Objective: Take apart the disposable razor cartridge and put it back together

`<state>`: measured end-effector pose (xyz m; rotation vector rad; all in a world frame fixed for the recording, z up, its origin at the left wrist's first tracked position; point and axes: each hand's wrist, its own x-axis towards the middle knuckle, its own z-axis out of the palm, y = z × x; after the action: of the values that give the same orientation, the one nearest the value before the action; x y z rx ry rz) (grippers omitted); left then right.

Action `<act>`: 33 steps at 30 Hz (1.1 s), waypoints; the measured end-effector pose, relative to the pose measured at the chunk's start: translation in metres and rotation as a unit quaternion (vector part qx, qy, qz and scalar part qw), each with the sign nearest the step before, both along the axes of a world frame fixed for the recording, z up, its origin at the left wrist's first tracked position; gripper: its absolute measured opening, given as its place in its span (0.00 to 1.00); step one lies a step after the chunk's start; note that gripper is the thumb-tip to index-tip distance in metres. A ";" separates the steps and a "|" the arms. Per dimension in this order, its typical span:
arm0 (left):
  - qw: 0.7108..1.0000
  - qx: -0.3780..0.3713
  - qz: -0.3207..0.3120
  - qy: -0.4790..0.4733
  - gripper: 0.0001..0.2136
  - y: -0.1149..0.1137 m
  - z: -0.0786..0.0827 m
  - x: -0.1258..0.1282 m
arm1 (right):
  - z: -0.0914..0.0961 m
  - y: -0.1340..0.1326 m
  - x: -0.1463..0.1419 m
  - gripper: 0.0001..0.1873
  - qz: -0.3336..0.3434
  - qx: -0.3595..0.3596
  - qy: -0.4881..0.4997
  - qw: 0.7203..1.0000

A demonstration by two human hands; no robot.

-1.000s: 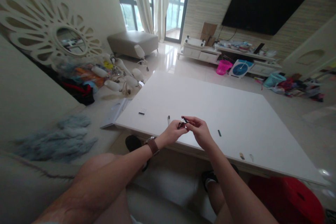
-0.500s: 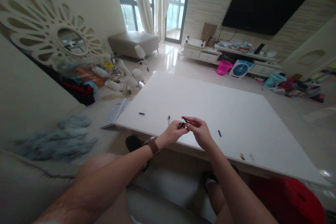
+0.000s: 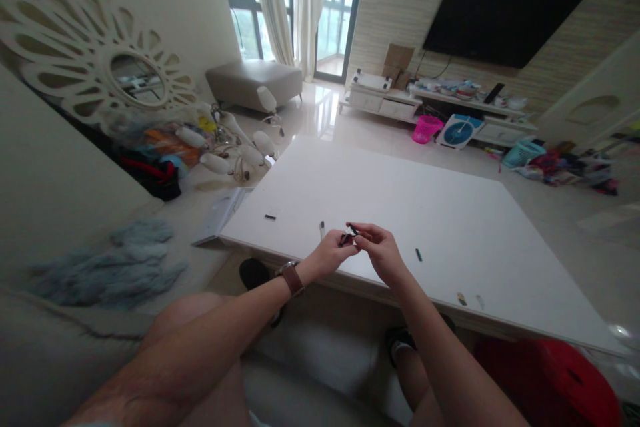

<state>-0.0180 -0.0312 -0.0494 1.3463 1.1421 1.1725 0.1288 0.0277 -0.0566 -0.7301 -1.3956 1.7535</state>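
a: what changed in the last second?
b: next to nothing. left hand (image 3: 332, 248) and right hand (image 3: 383, 252) kept the same pose over the table's (image 3: 400, 193) six o'clock edge, dark part (image 3: 353, 229) between them. my read: fine, steady work, no visible progress.
a: grip?
b: both pinched it, right fingertips at the upper end. one piece or two, couldn't tell.
a: around, clocked from the hands?
b: stick (image 3: 322, 229) at ten, just beside left hand. black strip (image 3: 270, 217) between nine and ten, farther out. green strip (image 3: 419, 254) just past three. gold chip (image 3: 461, 298) and clear bit (image 3: 481, 301) at four, near the edge. red item (image 3: 555, 373) also four, off the table.
a: obstructions?
b: fingers hid most of the part. stick was the likeliest to get knocked.
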 end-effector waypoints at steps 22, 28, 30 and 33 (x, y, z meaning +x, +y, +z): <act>1.000 -0.011 0.001 -0.007 0.19 -0.002 0.004 0.000 | -0.002 0.001 0.001 0.18 -0.002 0.005 -0.012 1.000; 1.000 -0.010 -0.002 -0.009 0.17 -0.001 0.001 0.000 | -0.002 0.000 0.000 0.18 -0.002 0.006 -0.009 1.000; 1.000 -0.010 0.004 -0.005 0.17 0.000 0.000 0.001 | -0.002 0.000 0.000 0.18 -0.003 0.004 -0.011 1.000; 1.000 -0.007 0.003 0.000 0.17 0.000 -0.001 0.000 | -0.002 0.000 0.000 0.18 -0.002 0.001 -0.010 1.000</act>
<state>-0.0177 -0.0313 -0.0499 1.3327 1.1540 1.1666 0.1286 0.0280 -0.0585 -0.7508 -1.4067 1.7459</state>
